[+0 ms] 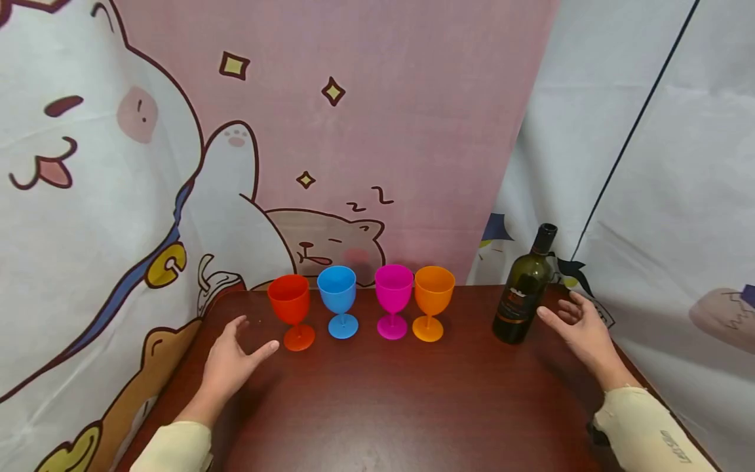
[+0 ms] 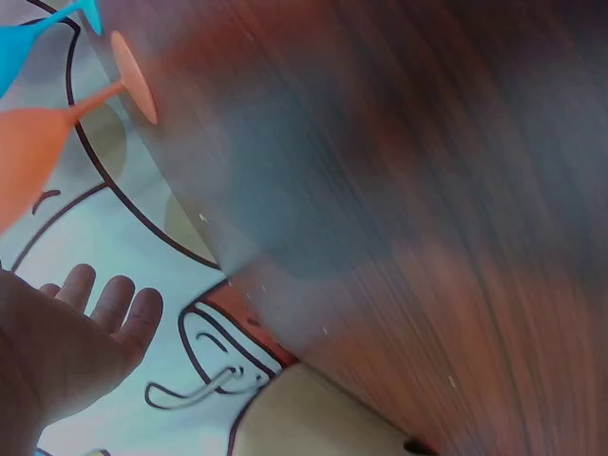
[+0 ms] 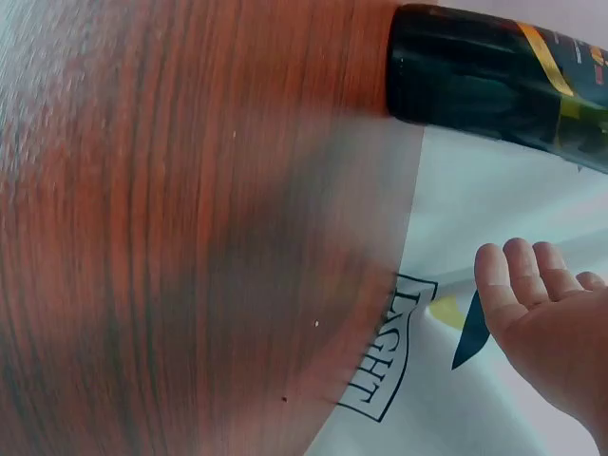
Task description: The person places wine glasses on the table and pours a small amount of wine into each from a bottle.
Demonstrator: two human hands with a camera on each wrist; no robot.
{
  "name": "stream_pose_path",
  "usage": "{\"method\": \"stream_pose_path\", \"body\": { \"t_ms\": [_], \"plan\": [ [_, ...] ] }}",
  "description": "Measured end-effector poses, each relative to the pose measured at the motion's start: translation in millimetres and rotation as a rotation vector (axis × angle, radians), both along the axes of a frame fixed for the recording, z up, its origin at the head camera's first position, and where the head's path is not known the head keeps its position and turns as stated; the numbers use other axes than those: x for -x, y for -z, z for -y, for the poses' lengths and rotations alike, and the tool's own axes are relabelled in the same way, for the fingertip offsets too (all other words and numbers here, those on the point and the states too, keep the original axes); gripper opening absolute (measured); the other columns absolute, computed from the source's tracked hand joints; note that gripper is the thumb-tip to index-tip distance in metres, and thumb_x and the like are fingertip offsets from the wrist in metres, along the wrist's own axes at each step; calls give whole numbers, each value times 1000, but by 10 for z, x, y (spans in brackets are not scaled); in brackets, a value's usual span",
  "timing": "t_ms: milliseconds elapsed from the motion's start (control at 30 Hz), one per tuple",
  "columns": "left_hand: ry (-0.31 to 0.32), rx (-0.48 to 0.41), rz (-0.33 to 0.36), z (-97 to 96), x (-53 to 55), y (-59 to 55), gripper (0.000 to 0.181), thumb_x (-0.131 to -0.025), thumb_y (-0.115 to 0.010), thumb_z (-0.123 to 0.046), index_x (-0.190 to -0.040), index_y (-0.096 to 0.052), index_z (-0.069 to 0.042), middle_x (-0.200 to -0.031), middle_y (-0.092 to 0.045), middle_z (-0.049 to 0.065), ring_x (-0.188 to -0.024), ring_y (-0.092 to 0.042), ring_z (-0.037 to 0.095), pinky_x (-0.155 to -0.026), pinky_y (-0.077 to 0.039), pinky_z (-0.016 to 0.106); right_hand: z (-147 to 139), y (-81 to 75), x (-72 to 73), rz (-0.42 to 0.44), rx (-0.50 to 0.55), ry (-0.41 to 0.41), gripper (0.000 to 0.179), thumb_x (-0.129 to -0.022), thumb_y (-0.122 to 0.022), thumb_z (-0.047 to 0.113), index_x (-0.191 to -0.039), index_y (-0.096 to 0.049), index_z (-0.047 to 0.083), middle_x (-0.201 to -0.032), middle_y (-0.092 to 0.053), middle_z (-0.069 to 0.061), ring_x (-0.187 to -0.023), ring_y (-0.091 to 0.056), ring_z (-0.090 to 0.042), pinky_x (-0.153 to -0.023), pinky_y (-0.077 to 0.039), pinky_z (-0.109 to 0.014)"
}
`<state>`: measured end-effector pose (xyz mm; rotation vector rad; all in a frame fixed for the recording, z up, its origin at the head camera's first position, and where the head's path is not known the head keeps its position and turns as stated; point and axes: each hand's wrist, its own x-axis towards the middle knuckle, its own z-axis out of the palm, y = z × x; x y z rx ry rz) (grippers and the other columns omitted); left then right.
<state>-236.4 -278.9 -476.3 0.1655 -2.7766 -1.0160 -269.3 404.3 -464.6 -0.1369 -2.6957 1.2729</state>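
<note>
Nearest my left hand [image 1: 231,364] is a red goblet [image 1: 291,301], upright on the table; the hand is held over the table's left side with fingers and thumb spread, holding nothing. To the red one's right stand a blue goblet [image 1: 338,292], a magenta goblet [image 1: 394,292] and an orange goblet [image 1: 434,293]. My right hand [image 1: 584,331] is just right of a dark green wine bottle [image 1: 522,288], thumb tip close to its side, fingers relaxed around no object. In the right wrist view, a gap shows between the bottle [image 3: 494,81] and the right hand [image 3: 551,313].
All of this stands on a glossy dark brown wooden table [image 1: 377,406]. Cloth with cartoon animals [image 1: 330,242] hangs right behind the table's far edge, and pale cloth [image 1: 660,196] hangs along the right side.
</note>
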Motion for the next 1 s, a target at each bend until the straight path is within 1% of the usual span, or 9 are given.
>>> {"method": "stream_pose_path", "body": {
  "t_ms": [67, 100, 233, 400, 533, 667, 767, 833, 1000],
  "plan": [
    [-3, -19, -5, -58, 26, 11, 113, -87, -83, -62, -165, -28, -1, -163, -46, 28, -129, -60, 47, -108, -52, 65, 26, 12, 15, -1, -2, -2, 108, -104, -63, 55, -170, 3, 1, -168, -31, -37, -148, -40, -59, -106, -50, -64],
    [-3, -25, -5, -84, 40, 17, 113, -87, -83, -62, -165, -28, -1, -163, -45, 27, -132, -59, 47, -110, -51, 66, 33, 17, 21, -4, 8, -9, 108, -104, -63, 54, -170, 4, 0, -168, -29, -38, -149, -39, -60, -108, -46, -70],
    [-14, -42, -12, -165, 97, 39, 114, -86, -84, -61, -165, -26, 0, -163, -45, 27, -142, -51, 49, -114, -47, 68, 75, 22, 53, -7, 15, -11, 111, -103, -65, 55, -170, 6, 1, -169, -27, -38, -149, -38, -60, -110, -43, -72],
    [-32, -85, -38, -252, 184, 22, 117, -86, -84, -60, -166, -24, -1, -164, -43, 28, -141, -50, 48, -112, -49, 67, 141, -5, 116, -9, 39, -5, 117, -101, -68, 56, -170, 10, 3, -171, -21, -39, -152, -32, -61, -113, -37, -79],
    [-59, -132, -65, -357, 267, -6, 118, -85, -85, -59, -167, -23, -2, -164, -42, 28, -142, -48, 48, -110, -51, 66, 192, -31, 160, -22, 46, 1, 120, -99, -71, 56, -170, 12, 6, -171, -18, -40, -153, -30, -63, -113, -35, -81],
    [-89, -169, -82, -473, 346, -42, 118, -85, -86, -57, -168, -22, -3, -159, -46, 27, -138, -46, 45, -105, -54, 63, 227, -60, 196, -56, 50, -2, 121, -97, -74, 55, -171, 11, 9, -170, -20, -41, -151, -32, -63, -113, -35, -81],
    [-107, -205, -92, -535, 385, -74, 119, -85, -86, -57, -169, -20, -5, -148, -51, 27, -129, -47, 41, -98, -56, 59, 242, -79, 224, -77, 49, -7, 122, -97, -76, 53, -171, 10, 10, -169, -23, -41, -151, -33, -62, -113, -35, -81],
    [-115, -228, -96, -564, 395, -93, 119, -85, -86, -57, -169, -19, -5, -145, -52, 26, -128, -46, 40, -98, -57, 59, 246, -83, 241, -79, 44, -8, 122, -97, -75, 53, -171, 10, 9, -169, -23, -41, -151, -33, -61, -113, -35, -81],
    [-130, -265, -101, -605, 406, -111, 117, -86, -87, -52, -169, -18, -6, -158, -46, 24, -122, -48, 37, -99, -57, 59, 259, -86, 256, -71, 38, -1, 124, -95, -77, 55, -171, 9, 7, -167, -26, -41, -151, -34, -60, -112, -36, -80]
  ]
}}
